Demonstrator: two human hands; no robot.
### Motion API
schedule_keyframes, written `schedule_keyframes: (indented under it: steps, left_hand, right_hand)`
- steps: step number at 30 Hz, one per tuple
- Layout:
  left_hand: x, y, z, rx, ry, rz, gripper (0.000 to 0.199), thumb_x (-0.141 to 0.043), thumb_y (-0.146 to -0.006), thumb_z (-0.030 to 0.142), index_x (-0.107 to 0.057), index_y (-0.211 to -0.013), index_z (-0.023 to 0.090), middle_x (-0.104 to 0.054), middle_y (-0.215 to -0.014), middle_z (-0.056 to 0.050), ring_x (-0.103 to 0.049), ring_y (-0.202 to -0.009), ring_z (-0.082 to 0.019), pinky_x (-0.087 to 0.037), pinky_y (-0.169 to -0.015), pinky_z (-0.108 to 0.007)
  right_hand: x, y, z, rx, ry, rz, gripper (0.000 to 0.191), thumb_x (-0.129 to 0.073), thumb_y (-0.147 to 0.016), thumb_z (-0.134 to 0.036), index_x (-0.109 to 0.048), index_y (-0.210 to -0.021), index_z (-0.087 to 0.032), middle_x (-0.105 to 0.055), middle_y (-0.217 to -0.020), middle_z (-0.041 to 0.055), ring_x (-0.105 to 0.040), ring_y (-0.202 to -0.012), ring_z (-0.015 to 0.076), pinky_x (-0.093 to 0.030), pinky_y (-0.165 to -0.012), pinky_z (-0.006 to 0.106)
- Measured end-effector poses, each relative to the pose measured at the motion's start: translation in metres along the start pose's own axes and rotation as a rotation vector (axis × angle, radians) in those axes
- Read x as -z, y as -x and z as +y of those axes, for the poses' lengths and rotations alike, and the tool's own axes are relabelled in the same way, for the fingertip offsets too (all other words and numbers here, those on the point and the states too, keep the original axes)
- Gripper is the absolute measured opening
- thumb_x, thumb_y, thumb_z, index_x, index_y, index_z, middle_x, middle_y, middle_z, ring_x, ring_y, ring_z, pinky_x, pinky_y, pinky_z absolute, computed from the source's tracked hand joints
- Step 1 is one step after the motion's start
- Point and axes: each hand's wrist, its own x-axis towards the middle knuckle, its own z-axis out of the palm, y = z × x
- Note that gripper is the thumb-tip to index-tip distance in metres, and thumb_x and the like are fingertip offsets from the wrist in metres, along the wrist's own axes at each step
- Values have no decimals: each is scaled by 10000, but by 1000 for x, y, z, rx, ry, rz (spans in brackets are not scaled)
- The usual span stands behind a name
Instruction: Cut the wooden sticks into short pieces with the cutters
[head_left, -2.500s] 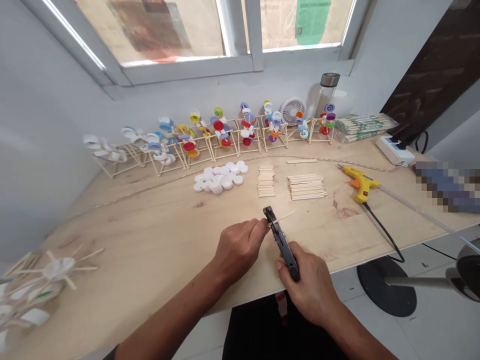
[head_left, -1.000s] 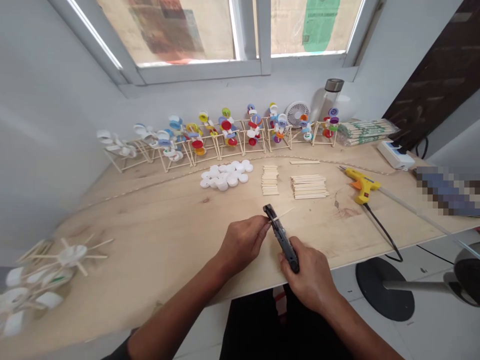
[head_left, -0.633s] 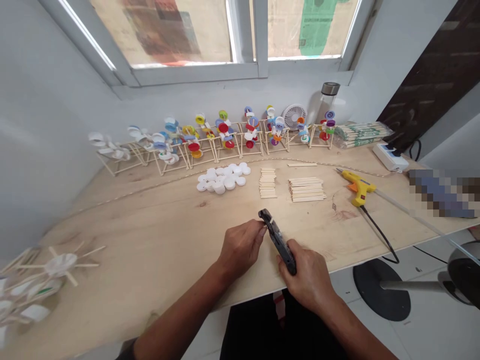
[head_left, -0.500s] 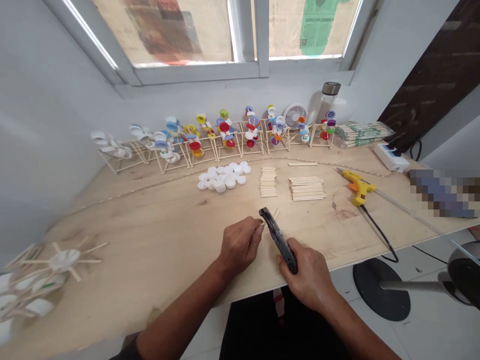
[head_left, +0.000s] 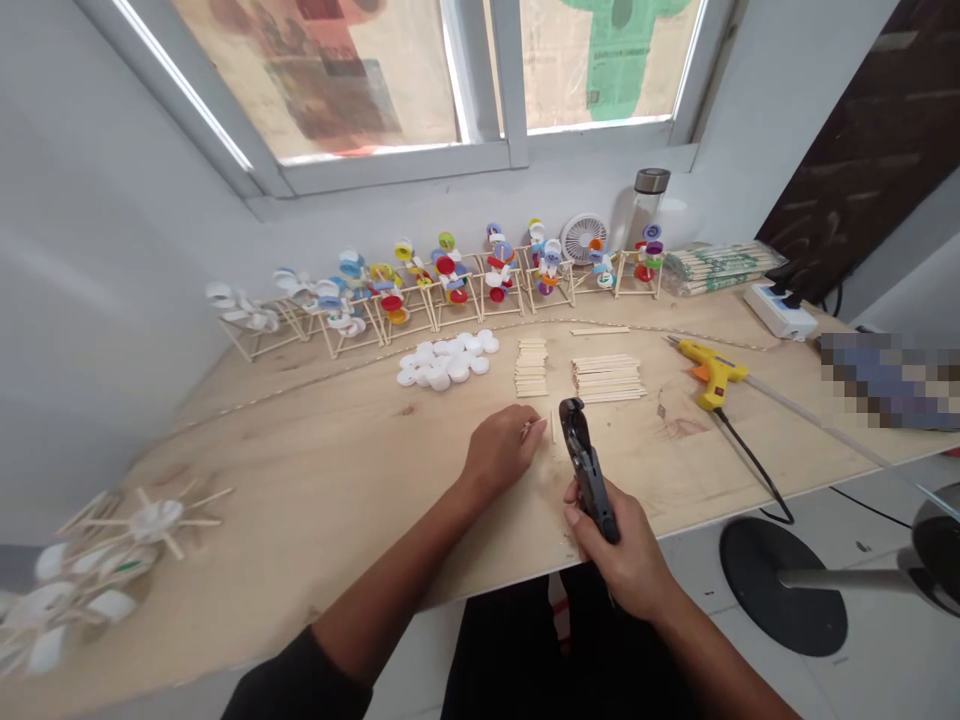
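My left hand [head_left: 504,445] is closed in a pinch above the wooden table [head_left: 360,470]; a small pale bit shows at its fingertips, too small to name. A short wooden stick [head_left: 554,427] lies just right of those fingers. My right hand [head_left: 626,548] grips a dark folding tool [head_left: 589,470], its head pointing away from me and apart from the left hand. Beyond the hands are a pile of white caps [head_left: 442,360], a stack of short sticks [head_left: 531,368] and a stack of longer sticks [head_left: 607,378].
Cap-and-stick models [head_left: 450,280] line the back. On the right are a yellow glue gun [head_left: 712,372], bagged sticks [head_left: 720,265] and a power strip [head_left: 780,311]. A bottle [head_left: 646,210] and small fan [head_left: 585,240] stand behind. Stick wheels [head_left: 156,521] lie at left.
My left hand has moved forward and right, toward the short stick. The right hand has drawn the tool to the right, away from the left fingertips. The view has shifted slightly.
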Motion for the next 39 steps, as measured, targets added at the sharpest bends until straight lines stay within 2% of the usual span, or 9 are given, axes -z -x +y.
schedule_keyframes:
  steps: [4, 9, 14, 20, 30, 39]
  left_hand:
    - [-8, -15, 14, 67, -130, -63, 191, -392, -840, 286, -538, -773, 183, -624, -800, -54, -576, -736, -192, -362, -565, -261]
    - [-10, -18, 19, 93, -227, -156, 155, -414, -835, 312, -515, -833, 195, -631, -817, -60, -593, -740, -215, -358, -541, -266]
    - [-2, -21, 16, -15, -273, -230, 137, -383, -838, 215, -518, -840, 189, -631, -848, -61, -591, -743, -191, -369, -559, -250]
    - [10, -29, 6, -158, -314, -292, 137, -379, -838, 180, -516, -837, 179, -618, -856, -61, -583, -725, -166, -384, -590, -242]
    - [14, -40, 1, -210, -402, -325, 127, -435, -815, 222, -547, -850, 173, -641, -845, -84, -605, -765, -204, -406, -598, -261]
    - [18, -47, -24, -253, -487, -269, 185, -381, -841, 194, -555, -835, 130, -629, -815, -127, -606, -722, -243, -380, -552, -287]
  right_hand:
    - [1, 0, 2, 17, -28, -16, 95, -460, -809, -243, -503, -868, -183, -459, -566, -57, -460, -485, 98, -372, -490, 201]
    - [1, 0, 4, 18, -41, -39, 89, -458, -811, -231, -497, -878, -187, -469, -581, -52, -470, -491, 99, -368, -481, 200]
    - [2, 1, 6, 13, -36, -54, 77, -459, -815, -224, -490, -879, -194, -458, -584, -58, -468, -495, 98, -360, -481, 198]
    - [3, 2, 6, 17, -41, -63, 71, -453, -822, -227, -483, -879, -198, -456, -589, -60, -463, -497, 97, -359, -485, 198]
    - [1, 2, 6, 1, -3, -40, 91, -451, -817, -259, -495, -863, -194, -447, -565, -60, -455, -479, 102, -362, -481, 204]
    - [0, 1, 5, 6, -3, -35, 83, -458, -815, -245, -492, -871, -194, -450, -582, -61, -460, -488, 100, -363, -483, 203]
